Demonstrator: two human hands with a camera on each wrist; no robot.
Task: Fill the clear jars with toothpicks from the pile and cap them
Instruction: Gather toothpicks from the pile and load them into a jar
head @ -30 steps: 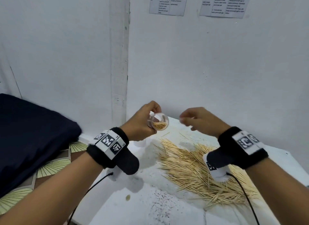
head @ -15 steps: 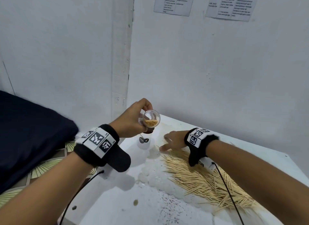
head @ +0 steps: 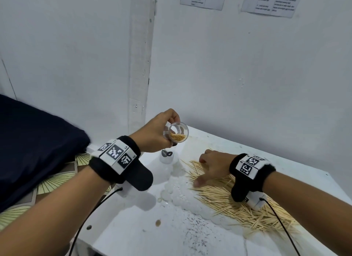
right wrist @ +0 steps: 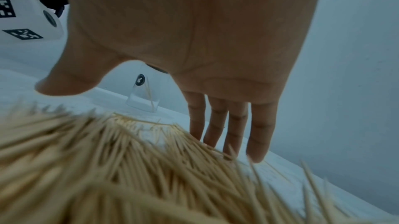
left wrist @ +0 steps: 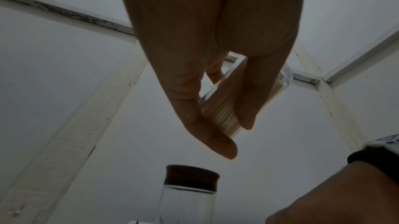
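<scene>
- Head view: the white table (head: 133,233) meets the wall at a far corner just beyond both hands, and its left edge runs beside a dark cushion (head: 34,141). The left hand (head: 154,135) is raised above the table, fingers curled round a clear jar (head: 176,134) tipped on its side, mouth toward the camera, partly filled with toothpicks. Below that grip stands a small clear holder (head: 167,156). The right hand (head: 211,168) is low over the toothpick pile (head: 238,202), thumb spread away from the fingers.
- Left wrist view: fingers and thumb clamp the jar (left wrist: 218,108); under them stands a second clear jar (left wrist: 187,198) with a dark cap (left wrist: 191,175).
- Right wrist view: the right hand's fingers (right wrist: 257,130) are straight and together, tips touching the pile (right wrist: 129,176) at its far edge, gripping nothing.
</scene>
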